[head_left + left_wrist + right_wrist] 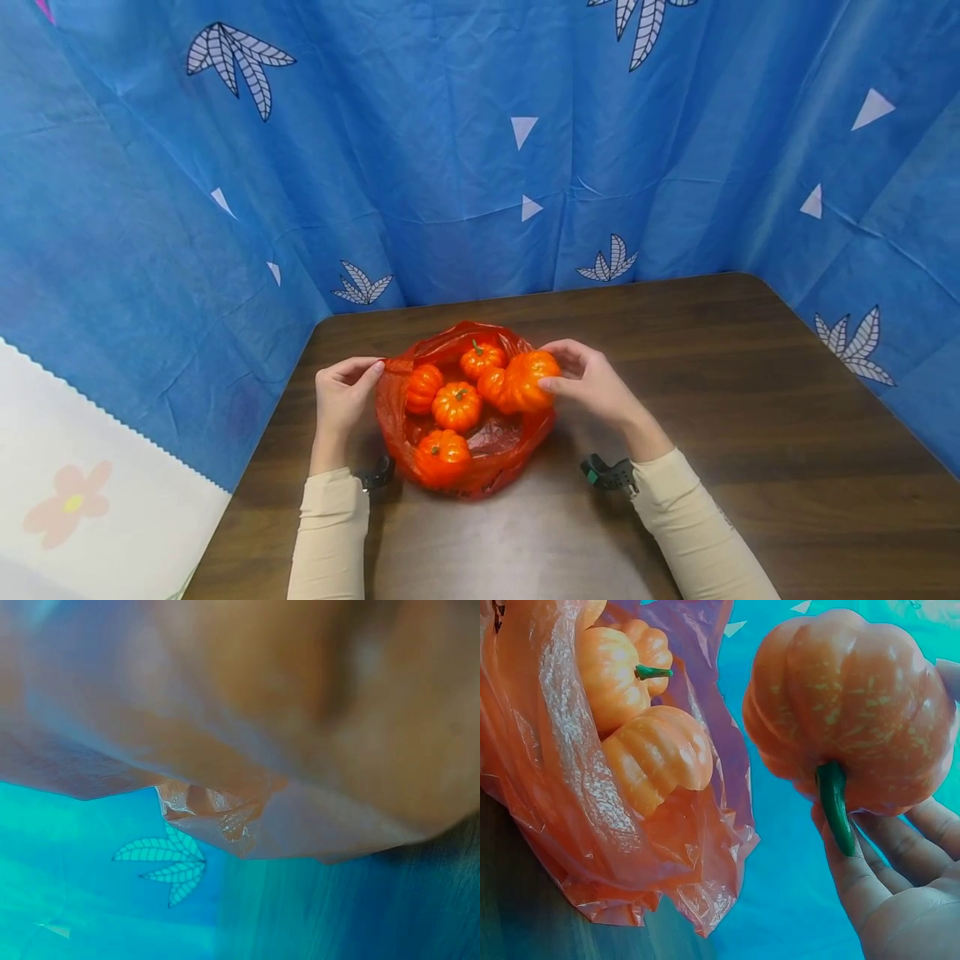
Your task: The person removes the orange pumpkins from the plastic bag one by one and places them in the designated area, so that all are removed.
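Note:
A red plastic bag [491, 481] lies wide-mouthed on the table with several small orange pumpkins inside, one of them a pumpkin [457, 406] near its middle. My left hand [345, 400] pinches the bag's left rim between thumb and fingers. In the left wrist view the bag's blurred film [300, 825] fills much of the picture. My right hand [596, 387] grips a larger orange pumpkin [847, 712] at the bag's right rim. Its curved green stem [835, 810] points toward the palm in the right wrist view. Some fingers are hidden behind this pumpkin.
The bag stands on a dark wood-grain table [750, 417]. Blue curtains [465, 167] with leaf and triangle prints hang behind and along the sides. A white cloth [97, 467] with a flower print lies at the lower left. Dark straps [611, 475] circle both wrists.

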Tool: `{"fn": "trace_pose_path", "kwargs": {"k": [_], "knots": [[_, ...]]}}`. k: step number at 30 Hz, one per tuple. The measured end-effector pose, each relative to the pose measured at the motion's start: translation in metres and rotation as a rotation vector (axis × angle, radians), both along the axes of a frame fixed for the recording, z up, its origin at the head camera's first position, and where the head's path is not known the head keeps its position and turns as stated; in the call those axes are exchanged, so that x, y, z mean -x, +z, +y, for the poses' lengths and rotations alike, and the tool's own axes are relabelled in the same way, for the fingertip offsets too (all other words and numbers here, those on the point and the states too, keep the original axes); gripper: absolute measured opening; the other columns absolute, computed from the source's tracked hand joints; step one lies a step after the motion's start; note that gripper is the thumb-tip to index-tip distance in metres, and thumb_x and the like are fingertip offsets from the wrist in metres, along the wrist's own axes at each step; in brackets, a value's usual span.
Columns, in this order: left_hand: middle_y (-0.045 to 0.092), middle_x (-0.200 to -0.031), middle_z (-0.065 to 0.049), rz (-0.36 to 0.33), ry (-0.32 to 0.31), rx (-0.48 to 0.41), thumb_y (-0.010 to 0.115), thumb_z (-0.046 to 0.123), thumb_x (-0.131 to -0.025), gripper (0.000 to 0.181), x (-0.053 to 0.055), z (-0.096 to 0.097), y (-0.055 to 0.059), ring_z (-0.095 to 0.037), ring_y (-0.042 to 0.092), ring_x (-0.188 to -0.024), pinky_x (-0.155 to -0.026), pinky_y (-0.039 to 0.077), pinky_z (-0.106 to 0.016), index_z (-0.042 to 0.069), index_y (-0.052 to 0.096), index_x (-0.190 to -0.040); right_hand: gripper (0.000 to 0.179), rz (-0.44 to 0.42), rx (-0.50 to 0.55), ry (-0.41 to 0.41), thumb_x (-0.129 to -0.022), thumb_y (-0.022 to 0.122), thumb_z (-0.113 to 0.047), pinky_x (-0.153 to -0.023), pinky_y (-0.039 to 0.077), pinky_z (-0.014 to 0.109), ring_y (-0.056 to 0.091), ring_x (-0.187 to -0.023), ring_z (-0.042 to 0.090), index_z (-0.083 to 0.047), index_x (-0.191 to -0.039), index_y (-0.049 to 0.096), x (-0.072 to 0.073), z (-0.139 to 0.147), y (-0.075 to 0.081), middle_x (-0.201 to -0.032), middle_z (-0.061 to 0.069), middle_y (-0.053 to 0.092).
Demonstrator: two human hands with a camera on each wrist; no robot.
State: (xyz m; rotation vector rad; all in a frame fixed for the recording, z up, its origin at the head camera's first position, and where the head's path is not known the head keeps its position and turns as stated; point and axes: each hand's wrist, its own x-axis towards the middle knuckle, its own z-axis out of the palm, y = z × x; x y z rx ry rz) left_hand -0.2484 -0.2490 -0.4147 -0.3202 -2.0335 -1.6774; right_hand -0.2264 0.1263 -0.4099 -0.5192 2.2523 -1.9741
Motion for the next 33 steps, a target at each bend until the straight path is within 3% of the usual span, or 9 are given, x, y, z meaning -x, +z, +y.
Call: {"fn": "trace_pose_path", "kwargs": {"k": [24,33], "knots": [[0.073,-0.077,0.018,-0.008,-0.003,-0.011,0.071,-0.005,-0.088,0.011,0.001,0.002,-0.001,-0.002,0.066,-0.067,-0.065,0.057,-0.016,-0.015,0.072,-0.093,0.047,0.009,0.005,-0.079,-0.09,0.072,-0.013,-0.087,0.058,0.025,0.063,-0.112,0.029,-0.002,-0.132,0.055,0.003,0.008,0.0,-0.132,0.021,0.06],[0.072,-0.074,0.015,0.0,-0.022,-0.034,0.068,-0.014,-0.085,0.011,-0.011,0.011,0.016,0.0,0.064,-0.064,-0.063,0.055,-0.013,-0.023,0.067,-0.091,0.045,0.03,0.003,-0.094,-0.09,0.072,-0.013,-0.085,0.058,0.025,0.063,-0.106,0.025,-0.002,-0.131,0.055,0.003,0.011,0.001,-0.129,0.021,0.061]]}}
